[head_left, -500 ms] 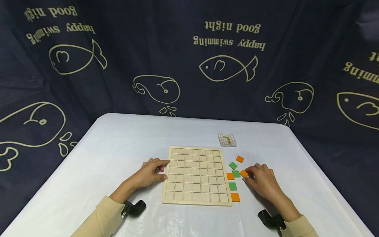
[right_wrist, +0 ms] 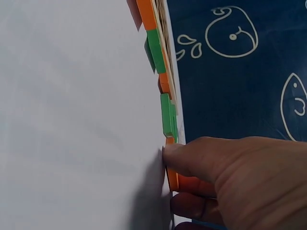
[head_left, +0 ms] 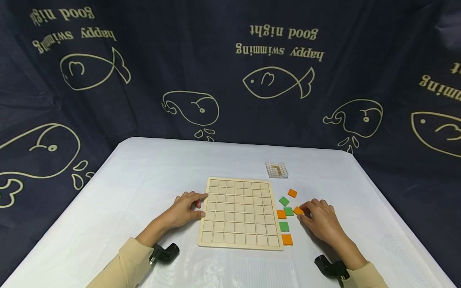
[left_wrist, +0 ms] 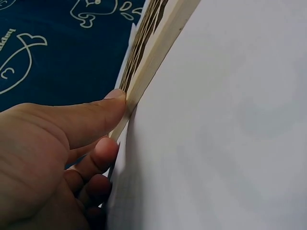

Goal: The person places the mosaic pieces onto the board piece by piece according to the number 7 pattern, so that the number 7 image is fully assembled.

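A wooden grid board (head_left: 240, 249) lies on the table between the hands, its squares bare. My left hand (head_left: 184, 212) rests at its left edge, thumb and index finger spread apart and touching the rim; in the left wrist view the thumb (left_wrist: 91, 117) lies against the board's side (left_wrist: 148, 67). On the right, my right hand (head_left: 318, 218) pinches an orange square tile (head_left: 297, 210) between thumb and fingers, low at the tabletop. In the right wrist view the thumb (right_wrist: 192, 155) covers part of that orange tile (right_wrist: 173, 179). A green tile (head_left: 288, 211) lies just left of it.
Along the board's right side lie more tiles: green (head_left: 284, 201), green (head_left: 284, 227), orange (head_left: 281, 215), orange (head_left: 287, 240) and orange (head_left: 292, 193). A small pattern card (head_left: 277, 170) is behind them. A dark fish-print curtain (head_left: 230, 120) hangs behind the white table (head_left: 173, 160).
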The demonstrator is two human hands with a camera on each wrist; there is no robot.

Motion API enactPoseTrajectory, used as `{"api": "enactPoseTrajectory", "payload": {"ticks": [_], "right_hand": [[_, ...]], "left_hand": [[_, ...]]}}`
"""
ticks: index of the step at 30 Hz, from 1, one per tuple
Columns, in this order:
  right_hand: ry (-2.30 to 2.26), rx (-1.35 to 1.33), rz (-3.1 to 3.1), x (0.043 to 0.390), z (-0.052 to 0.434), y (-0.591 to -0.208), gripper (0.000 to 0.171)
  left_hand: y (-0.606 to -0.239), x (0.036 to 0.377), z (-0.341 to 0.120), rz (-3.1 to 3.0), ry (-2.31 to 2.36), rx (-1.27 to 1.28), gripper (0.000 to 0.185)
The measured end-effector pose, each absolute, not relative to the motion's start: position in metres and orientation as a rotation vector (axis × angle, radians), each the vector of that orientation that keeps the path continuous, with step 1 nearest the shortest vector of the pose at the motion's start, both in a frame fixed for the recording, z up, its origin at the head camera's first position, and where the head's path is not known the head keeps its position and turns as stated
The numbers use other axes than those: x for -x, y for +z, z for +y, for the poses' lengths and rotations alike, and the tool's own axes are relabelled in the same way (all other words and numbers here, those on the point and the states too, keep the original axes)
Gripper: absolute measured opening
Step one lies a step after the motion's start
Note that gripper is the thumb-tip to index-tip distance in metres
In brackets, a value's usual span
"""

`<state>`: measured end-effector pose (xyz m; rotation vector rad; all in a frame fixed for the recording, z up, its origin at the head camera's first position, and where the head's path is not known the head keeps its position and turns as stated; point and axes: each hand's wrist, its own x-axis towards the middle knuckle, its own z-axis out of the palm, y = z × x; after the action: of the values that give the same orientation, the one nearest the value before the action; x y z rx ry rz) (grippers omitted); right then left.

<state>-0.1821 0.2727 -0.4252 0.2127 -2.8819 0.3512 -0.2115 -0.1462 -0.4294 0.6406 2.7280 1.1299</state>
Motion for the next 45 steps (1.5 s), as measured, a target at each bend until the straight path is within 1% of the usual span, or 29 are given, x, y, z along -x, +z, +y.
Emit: {"api": "enactPoseTrajectory", "payload": {"ticks": [14, 25, 45], "right_hand": [[0.362, -0.224, -2.847, 0.181, 0.267, -0.416, 0.023], [0.436, -0.431, -2.713, 0.183, 0.243, -0.405, 0.021], [0.543, -0.658, -2.727, 0.204, 0.196, -0.387, 0.020]], "left_hand": [[-0.432, 0.212, -0.147, 2.728, 1.176, -0.629, 0.061], [-0.433, 0.212, -0.147, 2.730, 1.175, -0.628, 0.061], [-0.431, 0.210, -0.147, 2.712, 1.160, -0.629, 0.060]]}}
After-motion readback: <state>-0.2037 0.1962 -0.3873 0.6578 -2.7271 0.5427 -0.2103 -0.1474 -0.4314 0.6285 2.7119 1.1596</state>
